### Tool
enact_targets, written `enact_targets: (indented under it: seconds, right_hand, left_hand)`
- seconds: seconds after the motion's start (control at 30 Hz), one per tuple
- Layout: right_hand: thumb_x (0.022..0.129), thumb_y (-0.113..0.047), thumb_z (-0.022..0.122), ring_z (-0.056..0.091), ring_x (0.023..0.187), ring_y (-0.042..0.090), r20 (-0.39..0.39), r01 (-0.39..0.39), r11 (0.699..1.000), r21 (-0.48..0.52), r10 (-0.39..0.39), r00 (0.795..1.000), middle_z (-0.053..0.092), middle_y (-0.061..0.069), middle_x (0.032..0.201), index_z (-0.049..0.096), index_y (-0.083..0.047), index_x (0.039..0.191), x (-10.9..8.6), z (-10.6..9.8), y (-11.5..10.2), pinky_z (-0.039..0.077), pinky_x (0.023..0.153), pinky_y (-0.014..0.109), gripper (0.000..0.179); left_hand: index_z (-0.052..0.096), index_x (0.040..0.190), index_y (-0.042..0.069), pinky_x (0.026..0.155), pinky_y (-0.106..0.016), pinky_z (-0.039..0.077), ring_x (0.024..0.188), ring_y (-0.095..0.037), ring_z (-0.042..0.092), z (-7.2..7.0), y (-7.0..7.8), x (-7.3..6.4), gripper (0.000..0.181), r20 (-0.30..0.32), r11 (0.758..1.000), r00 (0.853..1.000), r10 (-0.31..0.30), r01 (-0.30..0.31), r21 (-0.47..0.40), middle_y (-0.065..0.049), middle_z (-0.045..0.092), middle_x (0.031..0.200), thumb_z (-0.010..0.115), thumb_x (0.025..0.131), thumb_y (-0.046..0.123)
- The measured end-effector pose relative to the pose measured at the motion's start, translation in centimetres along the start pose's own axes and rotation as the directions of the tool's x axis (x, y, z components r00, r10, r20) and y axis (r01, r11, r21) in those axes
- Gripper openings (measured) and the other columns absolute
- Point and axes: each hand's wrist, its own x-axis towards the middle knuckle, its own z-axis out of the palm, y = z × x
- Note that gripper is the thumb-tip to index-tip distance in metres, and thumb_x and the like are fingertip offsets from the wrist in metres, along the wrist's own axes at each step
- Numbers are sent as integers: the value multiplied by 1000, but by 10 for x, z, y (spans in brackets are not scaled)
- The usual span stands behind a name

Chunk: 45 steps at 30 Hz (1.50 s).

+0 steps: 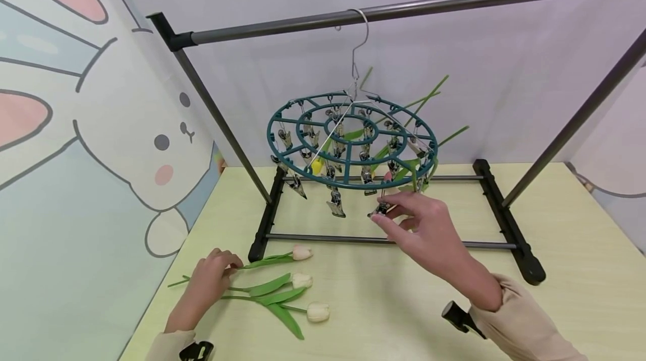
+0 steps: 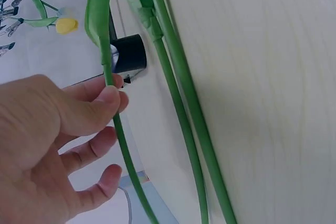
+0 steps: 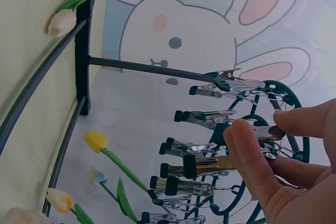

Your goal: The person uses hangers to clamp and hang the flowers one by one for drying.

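Note:
My left hand (image 1: pixel 209 279) pinches the green stem (image 2: pixel 124 142) of a white artificial tulip (image 1: pixel 301 253) between thumb and fingertips, low over the table. Two more white tulips, an upper one (image 1: pixel 301 281) and a lower one (image 1: pixel 318 312), lie just beside it. At the front of a round teal clip hanger (image 1: pixel 348 185), my right hand (image 1: pixel 426 232) pinches a hanging metal clip (image 1: pixel 381 209) with thumb and fingers. In the right wrist view that clip (image 3: pixel 257 132) has dark-capped tips, and other clips hang close around it.
The hanger's hook (image 1: pixel 364 30) sits over the top bar (image 1: pixel 282 27) of a dark metal rack. Several tulips hang from the clips, a yellow one (image 3: pixel 96 141) among them. The rack's black feet (image 1: pixel 525 260) stand on the pale table (image 1: pixel 383 305). A wall with a rabbit drawing (image 1: pixel 126 125) rises at left.

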Motion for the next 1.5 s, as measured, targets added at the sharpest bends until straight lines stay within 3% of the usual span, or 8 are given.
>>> enact_targets:
  seconds: [0.23, 0.5, 0.73, 1.23, 1.5]
  right_hand:
    - [84, -13, 72, 65, 76, 8, -9, 7, 1000, 0, -7, 1000, 68, 0, 93, 70, -6, 104, -1, 0, -1, 56, 59, 22, 22]
    - [84, -12, 73, 65, 75, 8, -11, 15, 1000, 0, -15, 1000, 69, 1, 93, 70, -4, 106, -2, -1, -2, 56, 59, 22, 24]
    - [85, -14, 72, 65, 76, 9, -1, 13, 1000, -17, -13, 1000, 68, 1, 93, 70, -4, 106, -2, -1, -2, 55, 59, 22, 24]
    - [83, -11, 74, 64, 75, 8, -10, 42, 998, -36, -42, 999, 68, -2, 90, 69, -5, 106, -2, -2, -2, 55, 59, 22, 24]
    - [82, -9, 74, 62, 74, 7, -23, 56, 997, -49, -58, 998, 67, -2, 88, 68, -5, 107, -3, -3, -1, 55, 58, 22, 26]
  left_hand:
    - [70, 77, 10, 55, -31, 45, 68, -14, 50, -3, 6, 0, 28, -72, 999, 997, 42, -40, 25, 2, 62, 75, 69, 70, -18]
    - [69, 76, 5, 50, -31, 45, 67, -23, 52, -14, 18, 2, 23, -180, 994, 980, 83, -68, 89, -5, 63, 76, 71, 69, -17]
    - [69, 77, 7, 48, -29, 44, 67, -21, 52, -24, 29, 2, 25, -235, 988, 966, 103, -71, 139, -4, 63, 77, 71, 70, -16]
    - [67, 75, 8, 50, -30, 44, 67, -20, 49, -43, 61, 8, 23, -377, 976, 904, 201, -151, 159, -3, 61, 77, 71, 69, -14]
    - [67, 77, 5, 59, -33, 47, 72, -22, 48, -51, 80, 15, 27, -417, 967, 872, 255, -236, 97, -6, 59, 80, 66, 70, -21]
